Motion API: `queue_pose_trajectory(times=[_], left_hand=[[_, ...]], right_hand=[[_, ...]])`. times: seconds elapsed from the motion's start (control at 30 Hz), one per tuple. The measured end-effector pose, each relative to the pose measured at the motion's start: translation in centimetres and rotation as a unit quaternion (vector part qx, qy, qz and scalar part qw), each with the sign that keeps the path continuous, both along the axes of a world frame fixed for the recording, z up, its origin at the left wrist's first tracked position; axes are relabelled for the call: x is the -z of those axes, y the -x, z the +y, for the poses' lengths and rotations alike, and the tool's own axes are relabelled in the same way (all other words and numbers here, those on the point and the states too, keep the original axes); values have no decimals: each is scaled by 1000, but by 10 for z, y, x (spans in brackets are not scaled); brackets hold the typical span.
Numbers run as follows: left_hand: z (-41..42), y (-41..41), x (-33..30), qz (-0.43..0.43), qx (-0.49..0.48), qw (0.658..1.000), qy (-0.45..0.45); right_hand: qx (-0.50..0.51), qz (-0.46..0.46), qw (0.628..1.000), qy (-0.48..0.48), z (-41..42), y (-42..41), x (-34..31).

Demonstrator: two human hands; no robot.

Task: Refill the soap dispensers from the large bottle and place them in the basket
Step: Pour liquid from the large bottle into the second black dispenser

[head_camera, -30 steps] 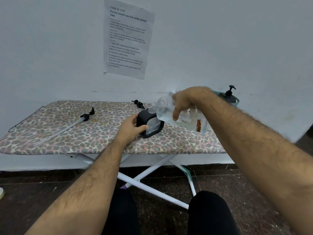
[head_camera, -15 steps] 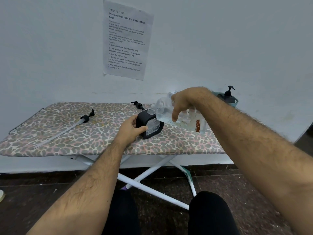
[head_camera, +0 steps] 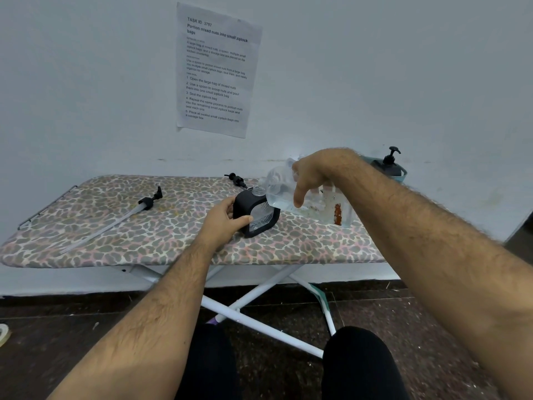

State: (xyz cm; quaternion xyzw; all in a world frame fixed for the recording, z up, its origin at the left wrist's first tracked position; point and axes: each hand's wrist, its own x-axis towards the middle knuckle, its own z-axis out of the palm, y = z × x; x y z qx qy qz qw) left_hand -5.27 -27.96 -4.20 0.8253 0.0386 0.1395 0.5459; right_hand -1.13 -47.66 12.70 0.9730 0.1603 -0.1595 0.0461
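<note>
1. The ironing board (head_camera: 115, 243) is a soft, springy base, so I'd pour slowly and keep the stream thin or it'll slop over that leopard cover.
2. The large clear bottle (head_camera: 302, 197) is tipped on its side, mouth right over the dispenser's open neck. The right hand (head_camera: 311, 174) grips it from above, fingers curled around the body. I'd raise the tail end gradually.
3. The black soap dispenser (head_camera: 256, 215) sits upright mid-board. The left hand (head_camera: 225, 219) wraps its left side, thumb across the front, steadying it.
4. The basket (head_camera: 402, 176) at the far right already holds one pump dispenser (head_camera: 389, 166).
5. Two loose pump heads: one (head_camera: 150, 200) lies left, one (head_camera: 236, 179) just behind.
</note>
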Motion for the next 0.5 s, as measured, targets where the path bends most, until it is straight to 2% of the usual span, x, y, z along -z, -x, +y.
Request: queue_pose_trajectory(times=[0.5], left_hand=[[0, 0, 1, 3, -3, 1000, 9]], right_hand=[[0, 9, 1000, 4, 1, 2, -3]])
